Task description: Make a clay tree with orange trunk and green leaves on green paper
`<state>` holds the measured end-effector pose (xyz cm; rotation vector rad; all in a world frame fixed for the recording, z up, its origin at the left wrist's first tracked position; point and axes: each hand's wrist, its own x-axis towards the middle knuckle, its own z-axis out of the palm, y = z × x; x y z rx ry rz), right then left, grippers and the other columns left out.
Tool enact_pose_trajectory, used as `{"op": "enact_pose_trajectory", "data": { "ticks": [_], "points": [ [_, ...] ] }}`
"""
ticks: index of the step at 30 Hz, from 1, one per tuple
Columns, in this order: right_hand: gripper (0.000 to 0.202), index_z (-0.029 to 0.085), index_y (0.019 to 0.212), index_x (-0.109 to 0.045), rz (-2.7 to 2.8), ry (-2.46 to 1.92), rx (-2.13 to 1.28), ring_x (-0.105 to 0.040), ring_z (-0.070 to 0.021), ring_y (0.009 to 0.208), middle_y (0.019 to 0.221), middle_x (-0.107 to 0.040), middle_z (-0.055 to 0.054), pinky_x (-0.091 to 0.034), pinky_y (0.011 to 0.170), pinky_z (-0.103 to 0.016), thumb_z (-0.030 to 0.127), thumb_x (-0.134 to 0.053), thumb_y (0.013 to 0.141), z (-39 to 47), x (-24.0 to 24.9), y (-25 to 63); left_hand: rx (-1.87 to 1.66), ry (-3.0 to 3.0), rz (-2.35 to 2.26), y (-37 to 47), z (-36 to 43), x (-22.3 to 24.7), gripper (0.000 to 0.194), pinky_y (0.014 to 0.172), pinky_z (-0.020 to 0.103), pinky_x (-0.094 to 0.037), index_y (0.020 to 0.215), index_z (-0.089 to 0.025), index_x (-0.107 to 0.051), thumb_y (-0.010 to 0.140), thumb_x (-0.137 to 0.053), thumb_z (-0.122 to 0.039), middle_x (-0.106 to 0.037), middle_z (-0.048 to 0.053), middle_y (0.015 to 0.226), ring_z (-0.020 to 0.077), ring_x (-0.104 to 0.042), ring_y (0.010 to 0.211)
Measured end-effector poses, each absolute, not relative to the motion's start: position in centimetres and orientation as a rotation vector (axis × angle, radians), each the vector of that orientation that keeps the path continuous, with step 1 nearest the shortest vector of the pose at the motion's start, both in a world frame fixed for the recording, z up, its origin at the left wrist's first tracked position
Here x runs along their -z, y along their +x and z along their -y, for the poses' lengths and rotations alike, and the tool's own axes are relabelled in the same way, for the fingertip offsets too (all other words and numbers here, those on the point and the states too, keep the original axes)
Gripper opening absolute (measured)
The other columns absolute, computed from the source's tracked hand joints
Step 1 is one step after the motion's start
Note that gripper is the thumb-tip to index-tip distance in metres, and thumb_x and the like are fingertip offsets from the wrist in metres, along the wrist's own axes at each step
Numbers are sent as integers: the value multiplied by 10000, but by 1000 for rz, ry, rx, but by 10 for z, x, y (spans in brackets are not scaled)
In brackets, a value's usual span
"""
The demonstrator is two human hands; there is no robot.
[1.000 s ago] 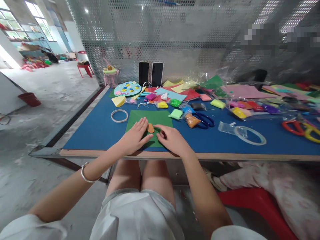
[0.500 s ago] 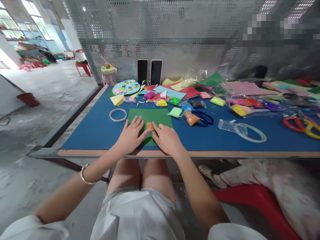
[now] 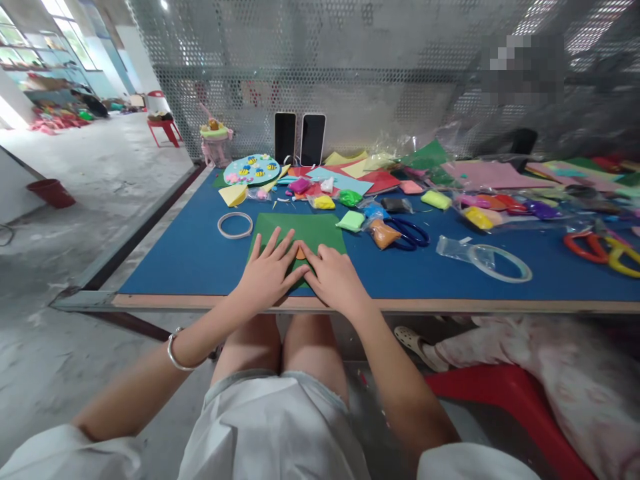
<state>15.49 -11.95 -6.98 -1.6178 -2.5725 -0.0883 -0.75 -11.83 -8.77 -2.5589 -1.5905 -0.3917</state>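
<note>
A sheet of green paper (image 3: 320,229) lies on the blue tabletop in front of me. Near its middle is a small flat piece of orange clay (image 3: 300,254), partly covered by fingers. My left hand (image 3: 270,264) rests on the paper with its fingers spread, the index finger at the clay's left edge. From the other side, my right hand (image 3: 330,270) touches the clay with its index fingertip, its other fingers partly bent. Both thumbs come close together just below the clay.
A roll of tape (image 3: 235,226) lies left of the paper. To the right are an orange clay packet (image 3: 384,234), blue-handled scissors (image 3: 411,233) and a clear ring (image 3: 501,264). A bee-decorated disc (image 3: 251,171) and two phones (image 3: 313,140) stand behind. Another person's leg (image 3: 480,343) shows below the table.
My left hand has moved in towards the right, its fingers now against the orange clay and covering more of it. My right index finger has shifted slightly up along the clay.
</note>
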Motion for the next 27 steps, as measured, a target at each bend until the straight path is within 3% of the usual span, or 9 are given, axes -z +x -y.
{"op": "enact_pose_trajectory", "data": {
  "ticks": [4,10,17,27],
  "points": [
    [508,194,1444,-310,2610,-1611,119,-514,-263,948,1053,-549,-146,-342,706,-328,332,-347,956,122,69,155,331,-2582,1541,-10,120,87,632,1136,551,-97,1440,-174,-299,946,-168,-544,-221,46,1524,281,-90,1428],
    [546,121,1461,-244,2596,-1474,30,-486,-257,961,1061,-536,-149,-357,777,-341,314,-342,960,123,72,166,383,-2567,1462,-12,128,87,634,1143,539,-90,1444,-171,-289,942,-200,-548,-157,37,1539,284,-85,1428],
    [496,214,1433,-337,2607,-1419,87,-485,-242,914,1028,-533,-117,-325,752,-342,314,-382,949,129,75,172,391,-2543,1385,-16,136,89,630,1144,536,-114,1415,-159,-354,941,-208,-548,-184,37,1535,293,-105,1424],
    [443,203,1366,-437,2562,-1401,223,-454,-245,914,1030,-577,-103,-264,708,-349,312,-385,940,134,80,171,514,-2524,1380,-19,140,90,553,1145,522,-154,1335,-185,-467,949,-252,-518,-356,37,1478,275,-171,1414]
  ]
}}
